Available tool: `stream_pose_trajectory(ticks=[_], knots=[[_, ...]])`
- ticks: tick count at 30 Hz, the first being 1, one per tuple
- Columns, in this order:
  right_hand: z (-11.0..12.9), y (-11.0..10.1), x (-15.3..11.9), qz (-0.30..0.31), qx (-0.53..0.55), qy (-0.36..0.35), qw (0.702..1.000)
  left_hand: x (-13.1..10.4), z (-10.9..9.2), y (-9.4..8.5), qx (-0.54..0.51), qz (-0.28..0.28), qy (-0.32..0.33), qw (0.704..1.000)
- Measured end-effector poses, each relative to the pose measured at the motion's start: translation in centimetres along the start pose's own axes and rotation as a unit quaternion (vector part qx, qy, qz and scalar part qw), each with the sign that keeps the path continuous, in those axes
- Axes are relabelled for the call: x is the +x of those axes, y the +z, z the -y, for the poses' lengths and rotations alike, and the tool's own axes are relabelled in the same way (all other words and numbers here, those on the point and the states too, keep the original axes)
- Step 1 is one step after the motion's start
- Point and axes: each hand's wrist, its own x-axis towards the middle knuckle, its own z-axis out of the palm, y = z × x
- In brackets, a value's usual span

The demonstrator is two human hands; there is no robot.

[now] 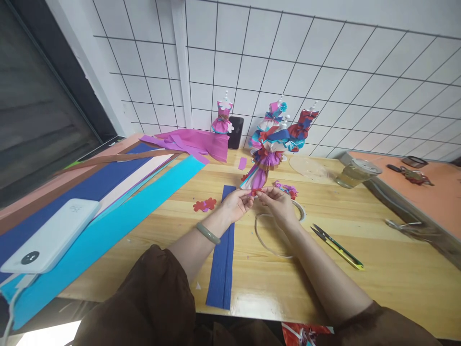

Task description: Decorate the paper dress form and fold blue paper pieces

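Note:
A small red paper flower is pinched between the fingertips of my left hand and my right hand, which meet above the table. Just beyond them stand small dress figures of pleated coloured paper. Beneath my left forearm lies a dark blue paper strip. Red paper flowers rest to the left of my left hand. Behind my right hand is a little heap of pink, purple and red cut-outs. A roll of tape is partly hidden by my right wrist.
Yellow-handled thread snips lie right of my right forearm. A lidded cup stands farther back. At left are long crepe paper strips with a white power bank on them. A phone leans against the tiled wall.

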Motion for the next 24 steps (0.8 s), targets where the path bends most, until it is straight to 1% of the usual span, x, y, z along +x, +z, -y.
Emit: stream_pose_trajectory(ticks=[3, 10, 19, 24], knots=[[-0.11, 0.01, 0.1, -0.002, -0.002, -0.001, 1.0, -0.02, 0.0, -0.05, 0.003, -0.005, 0.002, 1.0], [-0.59, -0.09, 0.37, -0.007, 0.0, 0.0, 1.0, -0.13, 0.01, -0.11, 0.005, 0.002, 0.004, 1.0], [-0.56, 0.07, 0.53, -0.01, 0.0, 0.008, 1.0, -0.23, -0.05, 0.13, 0.011, -0.004, 0.008, 1.0], [-0.15, -0.38, 0.16, -0.002, -0.008, 0.001, 1.0, -0.18, -0.15, 0.0, 0.001, 0.001, 0.023, 1.0]])
